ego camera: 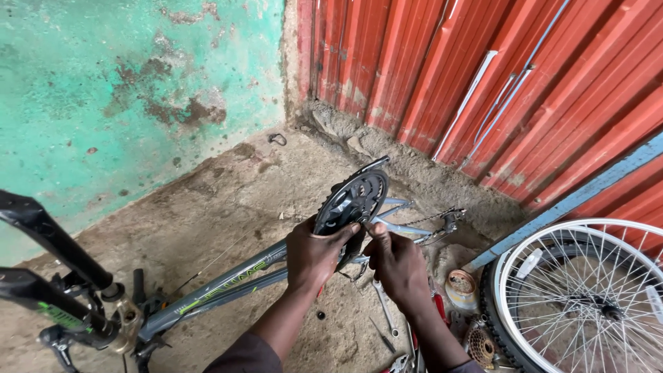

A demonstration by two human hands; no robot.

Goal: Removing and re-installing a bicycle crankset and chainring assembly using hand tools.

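I had the left hand [314, 254] gripped on the chainring [352, 200], right hand [397, 266] pinching sth at crank centre; next needs steady turning, I judged.

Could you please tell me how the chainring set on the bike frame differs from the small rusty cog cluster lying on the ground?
The chainring set is black, large and mounted upright on the grey frame, with the left hand gripping it and the right hand at its centre. The cog cluster is smaller, rust-brown, and lies loose and untouched on the ground beside the wheel. Both are round, toothed drivetrain parts.
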